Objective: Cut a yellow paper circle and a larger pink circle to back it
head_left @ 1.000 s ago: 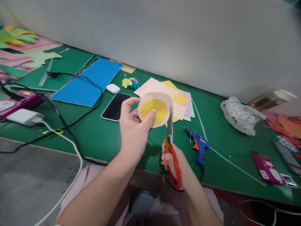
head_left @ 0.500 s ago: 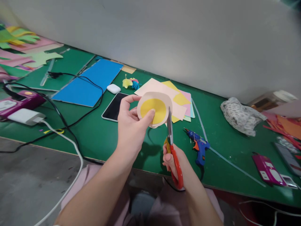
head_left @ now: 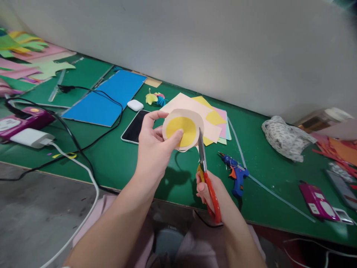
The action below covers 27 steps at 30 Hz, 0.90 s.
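Observation:
Between thumb and fingers, my left hand (head_left: 156,145) pinches a pale pink paper piece (head_left: 198,121) with a yellow paper circle (head_left: 188,128) lying on its face. My thumb presses on the yellow circle. My right hand (head_left: 212,190) is wrapped round the handles of red-handled scissors (head_left: 212,197). The blades point up and meet the right edge of the pink paper. A thin strip of paper hangs beside the blades. Behind the held piece lies a stack of coloured paper sheets (head_left: 181,101), partly hidden by it.
A blue glue gun (head_left: 237,175) lies to the right, near a patterned cloth bundle (head_left: 284,137). Leftward are a phone (head_left: 132,128), a white earbud case (head_left: 135,105), a blue board (head_left: 106,98) and a purple power strip (head_left: 36,121) with cables. Paper scraps (head_left: 33,56) lie far left.
My right hand and the scissors have shifted slightly right and down, with the blades still at the paper's right edge. The held paper has barely moved.

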Available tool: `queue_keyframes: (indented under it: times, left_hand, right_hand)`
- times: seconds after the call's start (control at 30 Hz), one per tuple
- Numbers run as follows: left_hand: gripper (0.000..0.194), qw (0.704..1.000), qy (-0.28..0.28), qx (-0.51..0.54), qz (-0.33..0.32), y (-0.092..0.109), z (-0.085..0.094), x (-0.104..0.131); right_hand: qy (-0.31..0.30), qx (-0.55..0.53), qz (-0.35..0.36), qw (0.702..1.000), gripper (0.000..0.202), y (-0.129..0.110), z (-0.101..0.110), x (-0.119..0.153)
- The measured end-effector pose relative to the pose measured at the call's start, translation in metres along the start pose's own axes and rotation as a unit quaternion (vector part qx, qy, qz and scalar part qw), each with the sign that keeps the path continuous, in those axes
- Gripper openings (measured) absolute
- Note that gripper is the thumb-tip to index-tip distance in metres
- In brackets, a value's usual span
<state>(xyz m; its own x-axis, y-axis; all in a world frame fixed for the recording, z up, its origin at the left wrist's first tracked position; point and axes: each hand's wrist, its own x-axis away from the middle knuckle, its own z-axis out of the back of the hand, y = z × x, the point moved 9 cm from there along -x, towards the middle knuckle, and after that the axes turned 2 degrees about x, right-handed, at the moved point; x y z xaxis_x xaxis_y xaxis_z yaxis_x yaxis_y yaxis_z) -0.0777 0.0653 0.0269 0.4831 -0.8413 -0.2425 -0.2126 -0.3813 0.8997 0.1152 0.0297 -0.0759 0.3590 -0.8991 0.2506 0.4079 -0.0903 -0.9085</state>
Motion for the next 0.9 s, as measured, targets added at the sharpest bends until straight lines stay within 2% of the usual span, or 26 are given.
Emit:
queue_keyframes:
  times: [0.57,0.9]
  left_hand:
    - [0.045,0.999,-0.03,-0.002,0.022,-0.002,0.002,-0.004]
    - [0.043,0.998,-0.049,-0.005,0.034,-0.002,-0.007,0.001]
  right_hand:
    - [-0.009,0.006,-0.022,1.0,0.051,0.011,0.003,0.001]
    - [-0.034,-0.034,0.012,0.999,0.071,0.0,-0.001,0.002]
